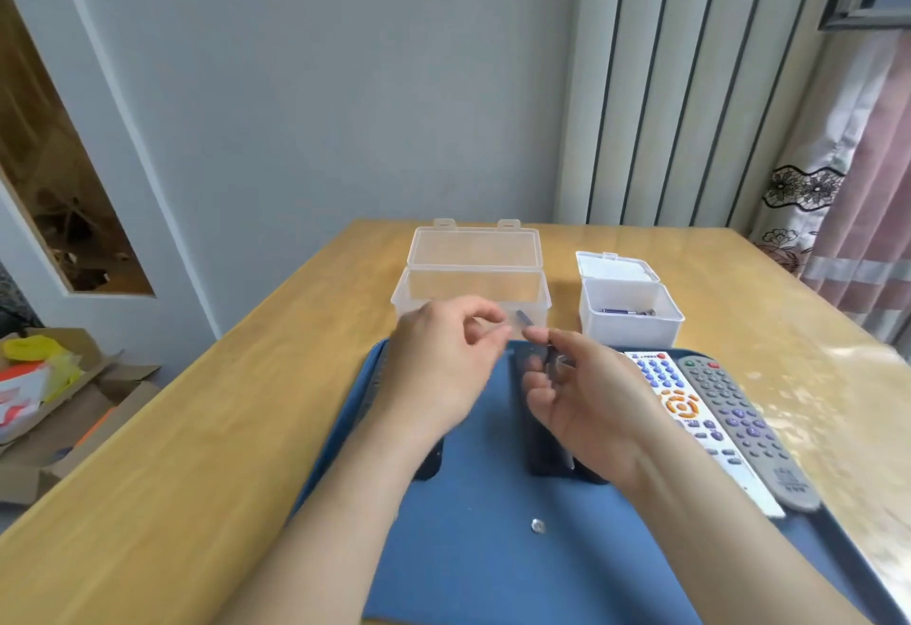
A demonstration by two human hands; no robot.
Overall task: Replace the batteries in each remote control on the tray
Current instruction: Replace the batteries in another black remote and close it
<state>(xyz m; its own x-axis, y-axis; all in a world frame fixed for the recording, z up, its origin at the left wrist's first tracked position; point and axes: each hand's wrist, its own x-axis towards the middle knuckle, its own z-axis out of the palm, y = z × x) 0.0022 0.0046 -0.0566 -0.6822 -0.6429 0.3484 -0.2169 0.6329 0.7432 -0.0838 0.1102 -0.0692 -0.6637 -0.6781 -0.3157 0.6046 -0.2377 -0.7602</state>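
Both hands are raised over the far part of the flat blue plastic tray (468, 550), close together. The right hand (591, 402) has its fingers curled and pinches a small bluish-grey piece (521, 317) at the fingertips. It is blurred, but I judge it to be a battery. Something darker lies against this palm, too unclear to name. The left hand (443, 363) has thumb and forefinger bent toward each other just beside the piece; I cannot tell whether they touch it.

Under the hands a long black remote control (540, 447) lies on the tray, mostly hidden. To the right are a white remote control with purple and orange buttons (678, 410) and a grey remote control with purple buttons (739, 422), side by side. A small white plastic box (631, 328) with batteries stands on the wooden tabletop (222, 452) just beyond, and a clear plastic box with open lid (473, 299) stands left of it.

To do this step well, I would check the plus and minus ends first, then keep used and fresh cells in separate boxes.
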